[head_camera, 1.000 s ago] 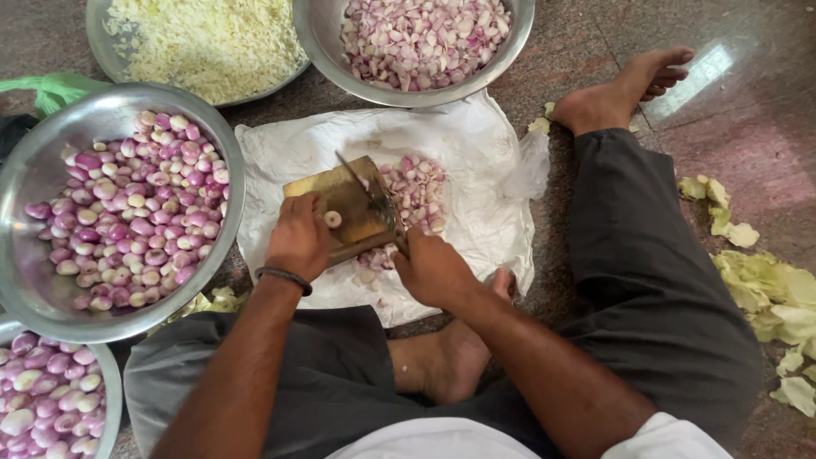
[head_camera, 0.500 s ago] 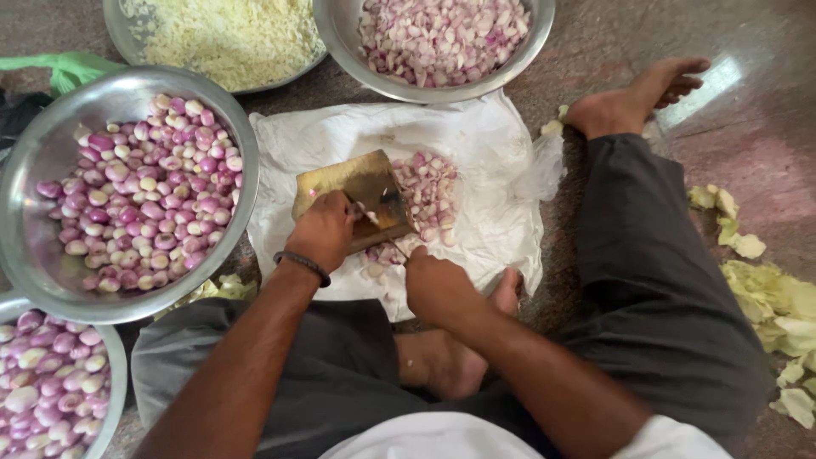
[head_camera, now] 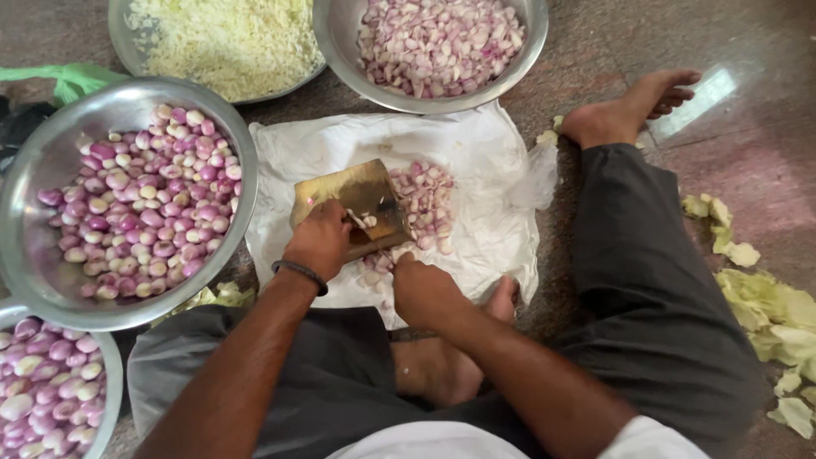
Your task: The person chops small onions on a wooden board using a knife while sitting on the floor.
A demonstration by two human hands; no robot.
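A small wooden chopping board (head_camera: 340, 189) lies on a white plastic sheet (head_camera: 484, 153) on the floor between my legs. My left hand (head_camera: 319, 242) rests on the board's near edge, its fingertips pressing a partly cut shallot (head_camera: 365, 221). Just right of it, my right hand (head_camera: 423, 289) grips a knife (head_camera: 388, 228) whose blade lies low on the board beside the cut pieces. A heap of chopped shallot (head_camera: 425, 200) sits on the sheet against the board's right side.
A big steel bowl (head_camera: 34, 161) of peeled shallots stands at the left, with another bowl (head_camera: 114, 365) below it. At the top are a bowl (head_camera: 336, 47) of chopped shallot and a pan of pale shreds (head_camera: 221, 34). Cabbage leaves (head_camera: 765, 297) lie at the right. My bare feet (head_camera: 625, 110) flank the sheet.
The knife, raised a second ago, has come down onto the board through the shallot. My left hand has stayed on the board, and the whole shallot under it is now in pieces.
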